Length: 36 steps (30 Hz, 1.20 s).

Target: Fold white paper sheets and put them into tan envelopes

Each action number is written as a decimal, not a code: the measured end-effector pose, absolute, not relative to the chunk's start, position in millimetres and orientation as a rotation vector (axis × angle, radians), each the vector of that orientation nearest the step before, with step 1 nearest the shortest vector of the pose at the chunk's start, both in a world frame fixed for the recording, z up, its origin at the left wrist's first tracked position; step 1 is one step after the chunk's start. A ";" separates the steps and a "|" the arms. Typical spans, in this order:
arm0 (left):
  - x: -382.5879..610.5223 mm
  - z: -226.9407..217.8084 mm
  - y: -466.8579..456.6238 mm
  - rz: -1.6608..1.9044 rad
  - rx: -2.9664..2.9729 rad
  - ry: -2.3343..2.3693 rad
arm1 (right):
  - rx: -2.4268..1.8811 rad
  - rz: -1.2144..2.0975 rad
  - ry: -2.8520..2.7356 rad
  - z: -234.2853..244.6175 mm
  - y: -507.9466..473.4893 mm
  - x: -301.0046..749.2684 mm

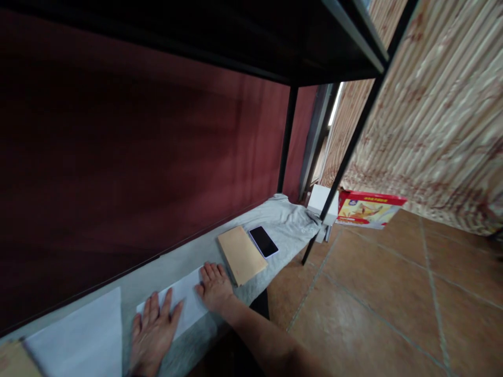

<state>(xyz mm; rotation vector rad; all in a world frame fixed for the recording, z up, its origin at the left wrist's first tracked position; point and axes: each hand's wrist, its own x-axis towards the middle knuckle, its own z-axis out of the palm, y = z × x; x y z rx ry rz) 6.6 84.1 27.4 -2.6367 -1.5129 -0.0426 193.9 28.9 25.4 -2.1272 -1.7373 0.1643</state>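
Observation:
A white sheet of paper (191, 302), long and narrow in outline, lies on the grey cloth under both my hands. My left hand (152, 330) rests flat on its left end with the fingers spread. On its right end lies my right hand (215, 288), palm down, fingers stretched out and slightly apart. Just right of that hand is a stack of brown envelopes (241, 255). Beside the stack, a phone (263, 242) with a dark screen lies face up. Further left is another stretch of white paper (84, 335).
Grey cloth (288, 217) covers the low shelf. A dark upper shelf (188, 36) hangs overhead on black posts (288, 139). Brown paper (18, 360) shows at the lower left corner. A red and yellow box (369, 209) stands on the tiled floor (373, 293) near a patterned curtain (440, 115).

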 end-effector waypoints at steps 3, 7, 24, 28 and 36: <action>3.2 27.6 84.0 0.072 -2.616 -1.361 | -2.132 0.119 -1.740 23.9 29.8 194.1; 1.0 26.4 83.9 0.055 -2.680 -1.232 | -2.137 0.040 -1.728 19.1 30.1 194.8; 10.8 14.4 73.0 -0.317 -2.623 -1.658 | -2.110 -0.224 -1.833 -10.0 26.2 194.8; 9.4 11.0 73.1 -0.415 -2.646 -1.657 | -2.131 -0.236 -1.869 -11.2 26.4 197.3; 7.8 7.5 73.4 -0.564 -2.725 -1.693 | -2.147 -0.329 -1.924 -17.1 27.0 201.5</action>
